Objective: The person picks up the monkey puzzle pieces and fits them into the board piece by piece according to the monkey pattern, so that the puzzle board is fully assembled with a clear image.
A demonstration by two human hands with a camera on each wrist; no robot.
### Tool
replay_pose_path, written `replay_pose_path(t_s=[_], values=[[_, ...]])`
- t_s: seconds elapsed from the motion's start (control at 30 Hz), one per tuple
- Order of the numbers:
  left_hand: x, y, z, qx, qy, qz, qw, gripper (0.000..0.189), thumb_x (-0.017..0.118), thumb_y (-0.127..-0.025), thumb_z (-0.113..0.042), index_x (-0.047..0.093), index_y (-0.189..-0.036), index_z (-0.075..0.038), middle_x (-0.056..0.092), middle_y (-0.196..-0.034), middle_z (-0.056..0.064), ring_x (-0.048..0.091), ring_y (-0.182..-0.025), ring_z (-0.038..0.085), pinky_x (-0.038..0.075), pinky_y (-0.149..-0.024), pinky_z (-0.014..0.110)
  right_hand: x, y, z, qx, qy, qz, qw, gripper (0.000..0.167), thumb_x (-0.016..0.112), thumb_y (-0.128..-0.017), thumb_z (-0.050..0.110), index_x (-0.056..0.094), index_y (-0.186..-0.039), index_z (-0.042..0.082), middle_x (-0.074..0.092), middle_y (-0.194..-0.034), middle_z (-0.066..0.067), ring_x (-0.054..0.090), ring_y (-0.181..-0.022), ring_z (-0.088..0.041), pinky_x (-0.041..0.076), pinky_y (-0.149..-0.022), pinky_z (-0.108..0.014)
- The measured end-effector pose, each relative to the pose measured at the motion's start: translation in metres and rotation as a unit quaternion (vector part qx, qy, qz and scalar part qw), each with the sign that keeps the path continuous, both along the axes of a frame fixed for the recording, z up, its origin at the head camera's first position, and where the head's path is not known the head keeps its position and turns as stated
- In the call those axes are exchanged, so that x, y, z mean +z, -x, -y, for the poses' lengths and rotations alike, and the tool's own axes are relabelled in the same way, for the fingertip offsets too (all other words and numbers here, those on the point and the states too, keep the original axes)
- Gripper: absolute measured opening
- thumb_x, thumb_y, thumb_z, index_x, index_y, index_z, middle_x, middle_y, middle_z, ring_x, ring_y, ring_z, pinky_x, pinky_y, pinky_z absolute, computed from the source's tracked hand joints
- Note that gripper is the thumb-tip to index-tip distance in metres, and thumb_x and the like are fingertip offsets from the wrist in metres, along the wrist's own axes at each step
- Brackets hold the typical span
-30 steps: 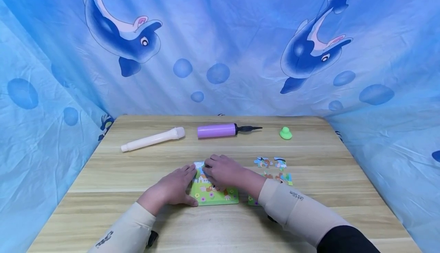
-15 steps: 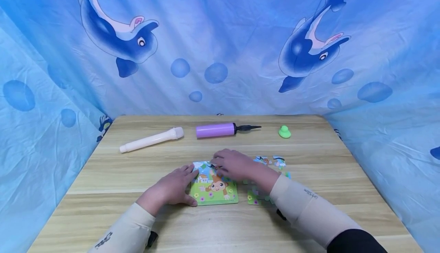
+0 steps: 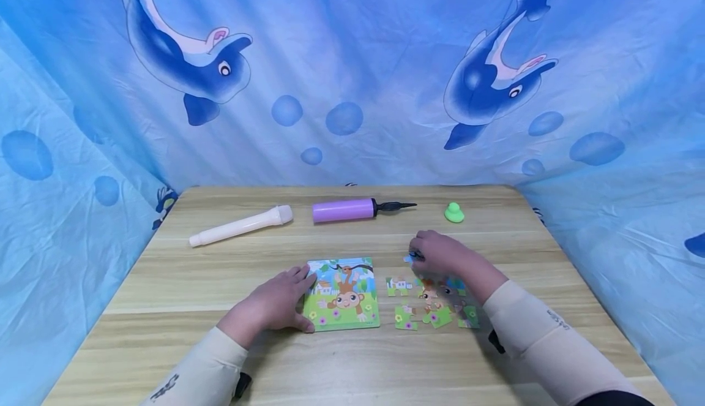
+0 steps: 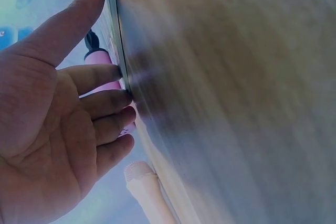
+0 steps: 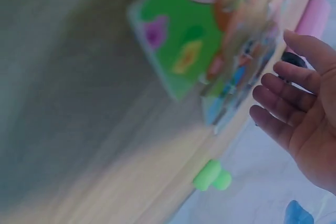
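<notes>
Green picture board (image 3: 343, 296) against relaxed left hand (image 3: 273, 299), puzzle pieces (image 3: 428, 294) under relaxed right hand (image 3: 439, 253).

Right sleeve (image 3: 542, 338): bears small dark lettering (image 3: 558, 320), apparently ending in "Slim"; the remainder is not clearly legible. Left sleeve (image 3: 201, 363), near left: bears a dark printed mark (image 3: 165, 386), illegible. Puzzle board (image 3: 343, 296): tiny marks (image 3: 369, 323) at the near right corner, unreadable.

Your square monkey-picture board (image 3: 343, 317) lies flat midway between the left and right edges of the table (image 3: 330, 369), your left hand (image 3: 277, 299) touching its left side. Matching loose jigsaw pieces (image 3: 403, 318) lie toward the table's right edge; your right hand (image 3: 443, 256) partly covers the rear ones.
</notes>
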State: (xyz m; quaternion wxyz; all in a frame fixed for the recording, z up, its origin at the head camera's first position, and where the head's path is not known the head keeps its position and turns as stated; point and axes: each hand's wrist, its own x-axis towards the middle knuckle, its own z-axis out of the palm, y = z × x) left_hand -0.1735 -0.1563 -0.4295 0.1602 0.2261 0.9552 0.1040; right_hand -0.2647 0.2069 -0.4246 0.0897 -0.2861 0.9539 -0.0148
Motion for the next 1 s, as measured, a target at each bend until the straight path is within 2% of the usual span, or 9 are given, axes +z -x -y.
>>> replay_pose_path(t_s=[0.1, 0.3, 0.57, 0.7, 1.0], values=[[0.0, 0.0, 0.0, -0.001, 0.001, 0.0, 1.0, 0.103, 0.081, -0.071, -0.054, 0.037, -0.151, -0.006, 0.026, -0.16, 0.017, 0.024, -0.148, 0.038, 0.024, -0.12, 0.051, -0.002, 0.0, -0.002, 0.016, 0.002, 0.01, 0.9998, 0.025, 0.063, -0.095, 0.028, 0.065, -0.112, 0.01, 0.055, -0.099, -0.001, 0.047, -0.082, -0.015, 0.045, -0.068, -0.033], [0.002, 0.0, 0.0, 0.0, 0.002, -0.002, 1.0, 0.103, 0.081, -0.071, -0.055, 0.038, -0.151, -0.006, 0.027, -0.16, 0.018, 0.024, -0.147, 0.039, 0.025, -0.119, 0.052, -0.004, 0.001, 0.007, 0.039, -0.002, -0.013, 0.9992, 0.015, 0.061, -0.092, 0.024, 0.063, -0.097, 0.011, 0.049, -0.086, 0.002, 0.043, -0.074, -0.015, 0.04, -0.064, -0.03], [0.003, -0.001, 0.0, -0.011, 0.009, -0.007, 0.9999, 0.102, 0.081, -0.071, -0.055, 0.039, -0.15, -0.004, 0.028, -0.159, 0.02, 0.026, -0.147, 0.039, 0.026, -0.119, 0.052, -0.005, 0.001, 0.024, 0.068, -0.017, -0.041, 0.9967, 0.015, 0.06, -0.091, 0.028, 0.06, -0.09, 0.013, 0.046, -0.081, 0.004, 0.041, -0.07, -0.014, 0.038, -0.061, -0.029], [0.004, -0.002, -0.001, -0.009, 0.012, -0.004, 0.9999, 0.103, 0.08, -0.071, -0.056, 0.039, -0.15, -0.005, 0.028, -0.159, 0.02, 0.025, -0.147, 0.039, 0.026, -0.119, 0.052, 0.001, -0.001, 0.046, 0.09, -0.008, -0.063, 0.9939, 0.016, 0.061, -0.092, 0.03, 0.06, -0.087, 0.014, 0.046, -0.079, 0.004, 0.041, -0.069, -0.013, 0.04, -0.061, -0.028], [0.003, -0.001, -0.002, -0.006, 0.02, -0.005, 0.9998, 0.102, 0.08, -0.071, -0.057, 0.039, -0.15, -0.006, 0.027, -0.16, 0.018, 0.026, -0.147, 0.039, 0.027, -0.119, 0.051, 0.005, -0.008, 0.112, 0.142, -0.022, -0.078, 0.9865, 0.024, 0.062, -0.092, 0.038, 0.065, -0.098, 0.016, 0.053, -0.088, 0.006, 0.047, -0.076, -0.01, 0.05, -0.069, -0.026]])
